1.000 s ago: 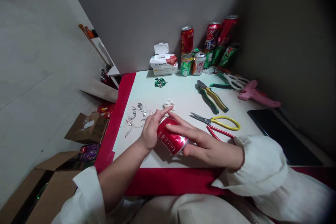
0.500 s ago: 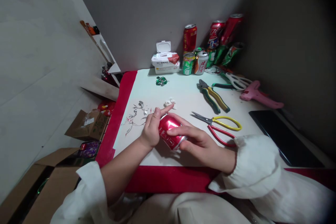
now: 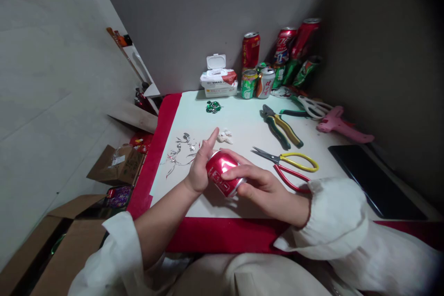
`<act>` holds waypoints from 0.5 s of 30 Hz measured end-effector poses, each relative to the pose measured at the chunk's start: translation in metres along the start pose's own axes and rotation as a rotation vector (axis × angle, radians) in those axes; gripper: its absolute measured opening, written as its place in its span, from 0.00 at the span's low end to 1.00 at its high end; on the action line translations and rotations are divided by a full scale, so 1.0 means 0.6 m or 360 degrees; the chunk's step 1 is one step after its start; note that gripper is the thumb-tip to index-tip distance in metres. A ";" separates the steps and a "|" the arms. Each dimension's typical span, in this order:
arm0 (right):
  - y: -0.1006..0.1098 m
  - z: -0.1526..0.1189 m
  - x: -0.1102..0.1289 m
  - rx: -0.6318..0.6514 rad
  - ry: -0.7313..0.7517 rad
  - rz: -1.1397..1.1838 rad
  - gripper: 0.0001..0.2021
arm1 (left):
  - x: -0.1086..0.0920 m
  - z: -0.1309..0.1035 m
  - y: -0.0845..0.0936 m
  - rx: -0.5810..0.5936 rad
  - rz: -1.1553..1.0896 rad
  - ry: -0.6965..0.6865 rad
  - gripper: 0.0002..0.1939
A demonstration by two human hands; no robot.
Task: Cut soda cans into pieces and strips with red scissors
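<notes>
holds a red can (image 3: 225,173) tilted between both hands, over the near part of the white tabletop (image 3: 243,120). with the right hand (image 3: 267,189), grips the can near its lower end, fingers clamped on its side, thumb underneath. with the left hand (image 3: 199,169), rests the palm against the other end, fingers stretched out rather than curled around it.

just beyond the left hand, shows a crumpled white piece (image 3: 226,137), with silvery scraps (image 3: 186,138) scattered to the left. beyond the right hand, has scissors (image 3: 268,154) with one yellow and one red handle, and farther back, green-and-yellow pliers (image 3: 283,129). at the back, includes a wipes pack (image 3: 219,81) beside several standing cans (image 3: 249,85).
</notes>
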State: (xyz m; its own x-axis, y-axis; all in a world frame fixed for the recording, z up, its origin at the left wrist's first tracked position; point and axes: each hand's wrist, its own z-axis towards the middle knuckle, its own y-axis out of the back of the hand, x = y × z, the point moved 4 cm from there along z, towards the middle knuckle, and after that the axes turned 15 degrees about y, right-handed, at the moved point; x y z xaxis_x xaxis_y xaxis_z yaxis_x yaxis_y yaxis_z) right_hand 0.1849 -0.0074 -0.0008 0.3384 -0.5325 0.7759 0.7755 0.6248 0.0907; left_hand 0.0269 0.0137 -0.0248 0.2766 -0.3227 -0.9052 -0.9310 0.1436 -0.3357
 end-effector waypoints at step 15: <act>-0.012 0.000 0.010 0.0049 0.0040 -0.0063 0.20 | -0.008 -0.004 -0.005 -0.0152 -0.0252 0.0107 0.51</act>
State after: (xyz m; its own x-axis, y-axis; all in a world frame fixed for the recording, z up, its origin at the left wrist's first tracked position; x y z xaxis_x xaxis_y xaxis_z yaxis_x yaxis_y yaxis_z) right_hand 0.1813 -0.0151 0.0036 0.3214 -0.5707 0.7556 0.7717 0.6203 0.1403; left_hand 0.0277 0.0127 -0.0191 0.4077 -0.3963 -0.8226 -0.8965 -0.0024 -0.4431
